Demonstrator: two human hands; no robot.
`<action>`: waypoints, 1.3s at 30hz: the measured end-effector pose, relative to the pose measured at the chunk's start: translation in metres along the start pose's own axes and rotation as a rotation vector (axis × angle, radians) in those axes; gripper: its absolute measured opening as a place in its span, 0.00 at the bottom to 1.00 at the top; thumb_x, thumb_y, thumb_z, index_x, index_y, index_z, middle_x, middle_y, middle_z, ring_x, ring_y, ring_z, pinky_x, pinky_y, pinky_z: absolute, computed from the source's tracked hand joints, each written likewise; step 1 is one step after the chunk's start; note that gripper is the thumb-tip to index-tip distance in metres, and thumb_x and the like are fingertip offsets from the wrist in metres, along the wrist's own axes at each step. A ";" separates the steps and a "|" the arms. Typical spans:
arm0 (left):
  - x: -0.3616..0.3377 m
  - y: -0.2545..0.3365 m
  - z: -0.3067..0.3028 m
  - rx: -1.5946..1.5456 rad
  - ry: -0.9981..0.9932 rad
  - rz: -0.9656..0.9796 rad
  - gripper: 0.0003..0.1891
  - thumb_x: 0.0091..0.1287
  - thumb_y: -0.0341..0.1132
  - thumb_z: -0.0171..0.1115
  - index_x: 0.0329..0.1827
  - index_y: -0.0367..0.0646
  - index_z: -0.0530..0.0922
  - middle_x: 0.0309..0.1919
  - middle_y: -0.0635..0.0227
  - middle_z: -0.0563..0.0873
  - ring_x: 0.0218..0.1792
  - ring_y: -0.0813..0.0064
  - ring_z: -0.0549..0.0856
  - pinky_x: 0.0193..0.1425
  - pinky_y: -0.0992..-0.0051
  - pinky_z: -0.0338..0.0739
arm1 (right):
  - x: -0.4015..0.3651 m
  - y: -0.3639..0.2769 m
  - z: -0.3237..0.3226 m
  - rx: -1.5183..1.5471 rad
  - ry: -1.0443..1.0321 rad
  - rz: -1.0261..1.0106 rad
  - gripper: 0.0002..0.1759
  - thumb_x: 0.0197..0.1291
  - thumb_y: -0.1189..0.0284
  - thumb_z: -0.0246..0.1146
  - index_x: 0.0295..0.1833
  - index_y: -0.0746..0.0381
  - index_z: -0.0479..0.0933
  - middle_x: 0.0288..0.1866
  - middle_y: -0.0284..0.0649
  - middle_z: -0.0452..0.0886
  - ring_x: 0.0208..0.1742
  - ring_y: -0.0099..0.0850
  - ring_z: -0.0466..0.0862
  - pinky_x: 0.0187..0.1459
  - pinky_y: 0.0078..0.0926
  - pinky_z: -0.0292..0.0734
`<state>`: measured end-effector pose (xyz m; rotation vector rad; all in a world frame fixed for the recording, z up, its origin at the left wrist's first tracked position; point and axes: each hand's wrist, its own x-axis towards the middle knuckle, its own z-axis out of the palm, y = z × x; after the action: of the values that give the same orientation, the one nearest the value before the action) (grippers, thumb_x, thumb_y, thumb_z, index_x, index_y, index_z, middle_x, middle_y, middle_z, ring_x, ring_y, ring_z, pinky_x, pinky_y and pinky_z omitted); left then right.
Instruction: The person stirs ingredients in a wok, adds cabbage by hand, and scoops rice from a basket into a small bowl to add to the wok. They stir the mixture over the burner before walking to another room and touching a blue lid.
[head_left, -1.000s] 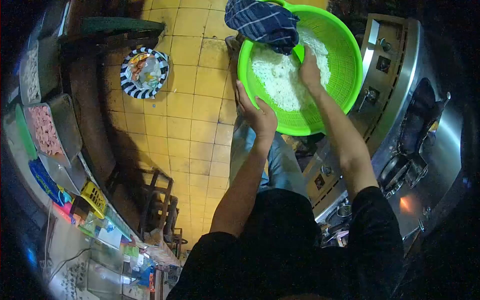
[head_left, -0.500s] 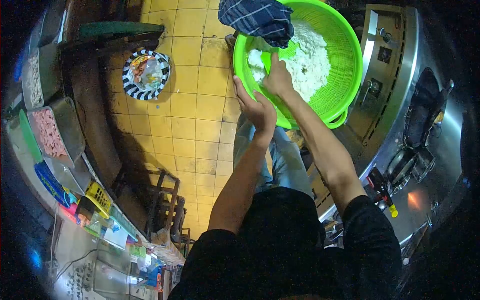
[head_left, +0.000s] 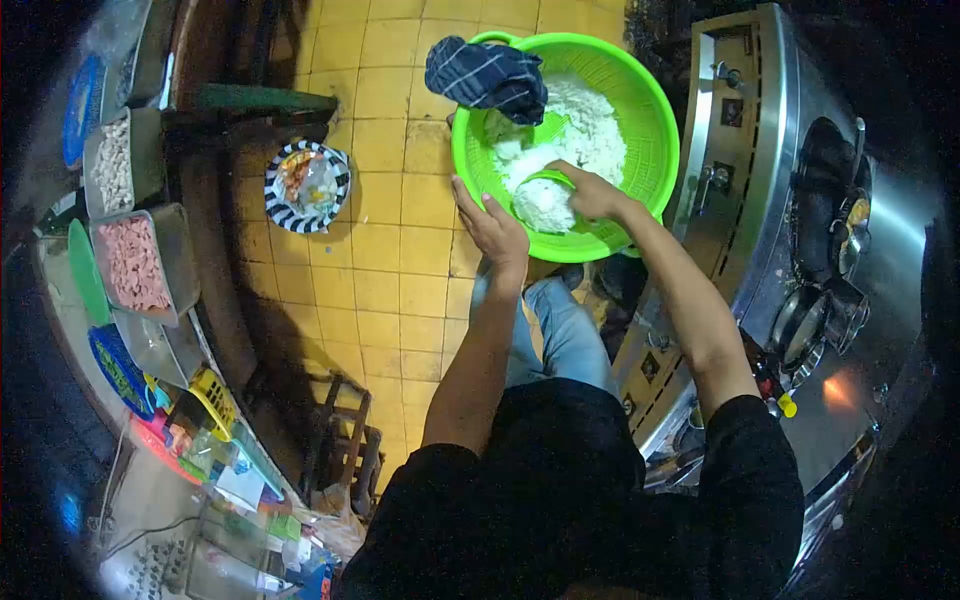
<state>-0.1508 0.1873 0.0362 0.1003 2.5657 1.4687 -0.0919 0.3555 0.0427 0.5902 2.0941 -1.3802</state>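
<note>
A round bright-green plastic basket [head_left: 655, 135] with slatted walls holds a heap of white cooked rice [head_left: 590, 115]. My right hand [head_left: 597, 196] is closed on a green plastic scoop [head_left: 560, 172], which is loaded with rice near the basket's front side. At the left front rim, my left hand [head_left: 497, 237] holds the basket's edge, thumb and fingers on either side. A dark blue checked cloth [head_left: 485, 78] hangs over the far left rim and hides part of the rice.
To the right runs a steel stove [head_left: 705, 185] with knobs and pans [head_left: 800, 325]. A striped bag-lined bin [head_left: 308, 187] with waste stands on the yellow tiled floor. Along the left counter are tubs of pink pieces [head_left: 138, 262] and white pieces [head_left: 112, 165]. A wooden stool [head_left: 345, 430] stands below.
My right hand has drawn the scoop toward me, and it now carries a mound of rice. My left hand remains at the rim. The basket sits lower and further left in view.
</note>
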 end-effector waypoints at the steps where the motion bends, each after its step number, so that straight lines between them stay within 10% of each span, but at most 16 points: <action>1: 0.001 0.000 0.000 -0.002 0.004 0.000 0.25 0.69 0.33 0.41 0.69 0.34 0.52 0.66 0.45 0.60 0.65 0.49 0.61 0.67 0.61 0.56 | -0.006 -0.006 -0.013 0.089 -0.043 0.083 0.36 0.44 0.84 0.48 0.64 0.53 0.60 0.53 0.55 0.74 0.42 0.37 0.81 0.43 0.44 0.75; 6: 0.001 0.003 0.001 -0.063 0.015 0.011 0.25 0.69 0.32 0.40 0.69 0.34 0.53 0.67 0.46 0.59 0.67 0.50 0.60 0.68 0.63 0.55 | 0.036 0.016 0.001 -0.411 0.456 0.293 0.36 0.51 0.77 0.52 0.68 0.49 0.56 0.54 0.59 0.70 0.45 0.53 0.79 0.48 0.44 0.75; 27: 0.002 -0.007 0.003 0.107 0.040 0.081 0.26 0.69 0.35 0.42 0.68 0.35 0.53 0.66 0.46 0.60 0.64 0.48 0.62 0.66 0.58 0.55 | 0.009 -0.015 0.054 -0.261 0.345 0.102 0.38 0.45 0.83 0.55 0.65 0.56 0.56 0.46 0.59 0.71 0.41 0.54 0.79 0.40 0.44 0.76; 30: -0.001 0.009 -0.009 0.183 -0.050 0.046 0.28 0.68 0.41 0.46 0.68 0.37 0.55 0.68 0.48 0.56 0.66 0.51 0.58 0.67 0.54 0.50 | -0.024 -0.018 0.042 0.590 0.405 0.084 0.40 0.43 0.87 0.48 0.66 0.51 0.56 0.33 0.51 0.76 0.19 0.35 0.76 0.17 0.32 0.70; 33: -0.011 0.033 -0.039 0.353 -0.231 0.489 0.26 0.66 0.37 0.50 0.66 0.39 0.61 0.69 0.47 0.53 0.62 0.48 0.61 0.66 0.56 0.52 | -0.052 -0.025 0.048 1.073 0.549 0.118 0.42 0.44 0.88 0.46 0.68 0.48 0.54 0.33 0.46 0.74 0.12 0.29 0.69 0.10 0.25 0.62; 39: -0.039 0.088 -0.037 0.047 -0.484 0.760 0.16 0.62 0.29 0.57 0.53 0.41 0.77 0.65 0.54 0.66 0.55 0.53 0.71 0.59 0.65 0.65 | -0.113 -0.046 0.048 1.473 0.630 0.038 0.40 0.49 0.87 0.44 0.68 0.46 0.50 0.30 0.41 0.70 0.13 0.25 0.65 0.11 0.21 0.60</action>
<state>-0.1223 0.1946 0.1353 1.3745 2.2279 1.3311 -0.0263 0.2873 0.1339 1.7429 0.9786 -2.8349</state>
